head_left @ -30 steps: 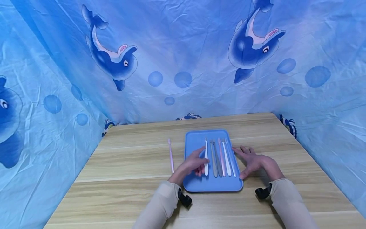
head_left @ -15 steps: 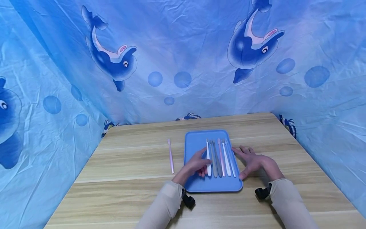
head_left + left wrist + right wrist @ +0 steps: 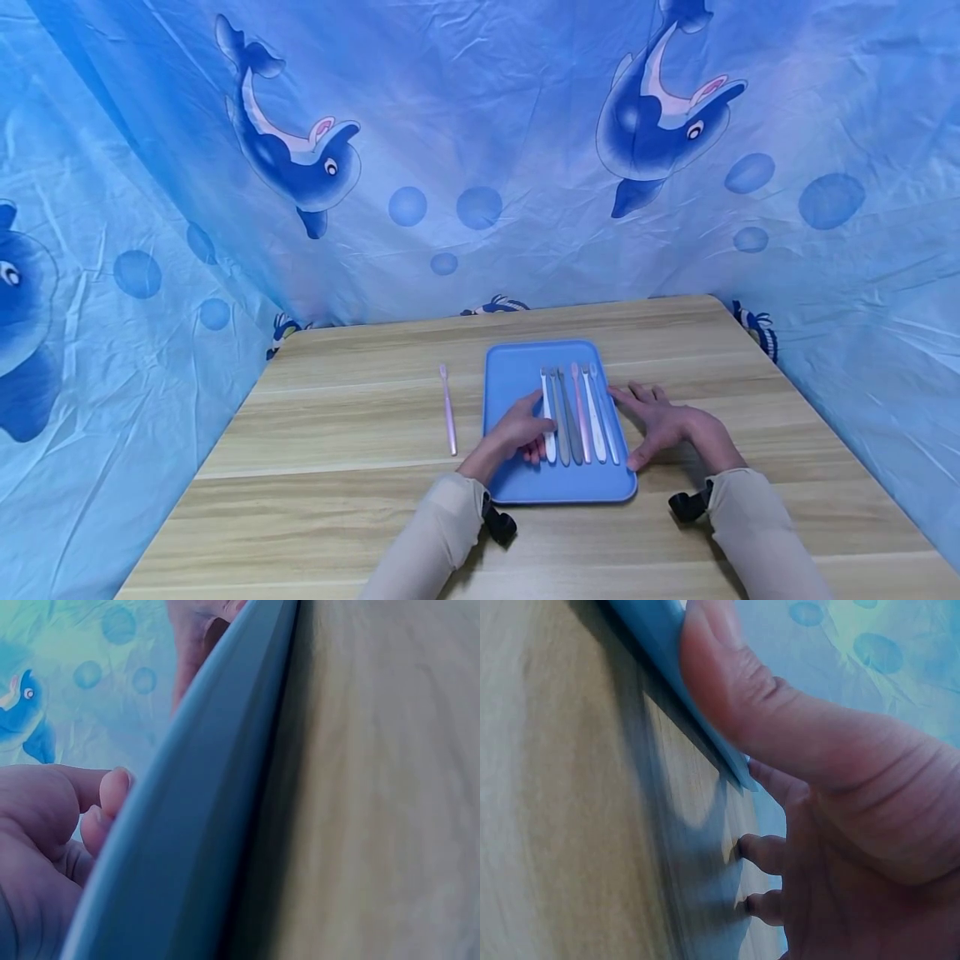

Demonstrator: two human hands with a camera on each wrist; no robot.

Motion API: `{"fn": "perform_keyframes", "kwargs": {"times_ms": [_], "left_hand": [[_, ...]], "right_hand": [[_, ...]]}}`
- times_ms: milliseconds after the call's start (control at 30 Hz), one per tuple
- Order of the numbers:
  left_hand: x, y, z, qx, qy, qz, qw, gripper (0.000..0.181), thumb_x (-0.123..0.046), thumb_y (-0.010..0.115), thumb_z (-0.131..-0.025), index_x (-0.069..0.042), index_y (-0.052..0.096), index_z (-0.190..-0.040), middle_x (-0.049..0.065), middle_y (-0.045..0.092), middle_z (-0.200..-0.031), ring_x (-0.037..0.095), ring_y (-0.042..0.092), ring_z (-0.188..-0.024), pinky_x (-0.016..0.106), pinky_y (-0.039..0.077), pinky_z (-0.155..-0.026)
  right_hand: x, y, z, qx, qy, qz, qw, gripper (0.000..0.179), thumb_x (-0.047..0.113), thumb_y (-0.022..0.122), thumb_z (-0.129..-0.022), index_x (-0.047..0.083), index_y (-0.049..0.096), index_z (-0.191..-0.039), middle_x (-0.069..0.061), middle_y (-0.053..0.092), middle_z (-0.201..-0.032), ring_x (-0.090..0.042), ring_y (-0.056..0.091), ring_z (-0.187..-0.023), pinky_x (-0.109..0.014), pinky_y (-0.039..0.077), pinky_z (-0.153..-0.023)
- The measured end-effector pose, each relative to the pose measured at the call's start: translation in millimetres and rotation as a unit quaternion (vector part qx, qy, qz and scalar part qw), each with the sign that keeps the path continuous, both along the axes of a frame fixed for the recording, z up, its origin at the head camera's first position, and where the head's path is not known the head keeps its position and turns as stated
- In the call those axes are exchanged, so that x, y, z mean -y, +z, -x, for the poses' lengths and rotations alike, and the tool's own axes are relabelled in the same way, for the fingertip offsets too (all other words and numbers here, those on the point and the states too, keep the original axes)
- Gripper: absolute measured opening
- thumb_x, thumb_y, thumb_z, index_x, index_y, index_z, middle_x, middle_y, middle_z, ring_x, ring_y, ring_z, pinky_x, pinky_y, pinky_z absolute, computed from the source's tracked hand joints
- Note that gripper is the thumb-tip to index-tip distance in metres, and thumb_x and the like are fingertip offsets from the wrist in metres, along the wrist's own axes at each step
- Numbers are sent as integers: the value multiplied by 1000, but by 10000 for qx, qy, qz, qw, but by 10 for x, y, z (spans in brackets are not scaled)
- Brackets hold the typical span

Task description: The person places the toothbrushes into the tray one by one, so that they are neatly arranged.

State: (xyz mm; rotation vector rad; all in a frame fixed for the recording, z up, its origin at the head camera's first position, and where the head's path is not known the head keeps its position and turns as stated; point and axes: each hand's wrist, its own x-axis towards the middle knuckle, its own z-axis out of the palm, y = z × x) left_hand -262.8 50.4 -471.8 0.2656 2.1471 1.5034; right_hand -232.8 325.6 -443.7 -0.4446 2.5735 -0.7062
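Observation:
A blue tray holds a row of toothbrushes lying side by side. My left hand reaches over its left rim and pinches a white toothbrush at the row's left end. Right of that lie two grey toothbrushes, a pink toothbrush, another white toothbrush and a bluish toothbrush. My right hand is spread at the tray's right side, thumb and index finger touching the rim. In the left wrist view the tray wall hides the toothbrushes.
One pink toothbrush lies alone on the wooden table, left of the tray. Blue cloth with printed dolphins hangs behind the table and along its sides.
My left hand has shifted slightly right with the white toothbrush, which now lies closer to the grey ones and a little lower. My right hand has stayed at the rim.

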Motion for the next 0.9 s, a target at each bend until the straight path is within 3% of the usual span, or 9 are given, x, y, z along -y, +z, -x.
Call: {"fn": "perform_keyframes", "kwargs": {"times_ms": [667, 900], "left_hand": [[-25, -63, 5, -34, 127, 282, 9995, 81, -13, 61, -96, -11, 14, -162, 3, 59, -53, 11, 50, -36, 20, 41, -33], [8, -13, -23, -93, 119, 287, 9995, 82, -15, 62, -95, -12, 15, -162, 3, 58, -52, 12, 49, -36, 21, 41, -33]], "right_hand": [[10, 4, -17, 0, -3, -3, 10000, 136, 64, 86, -63, 11, 9, -161, -39, -4, -161, -73, -7, -139, -91, 6, -101], [-17, -10, -4, 22, 44, 124, 9999, 135, 64, 85, -64, 15, 7, -162, -40, -7, -160, -74, -10, -137, -93, 2, -98]]}}
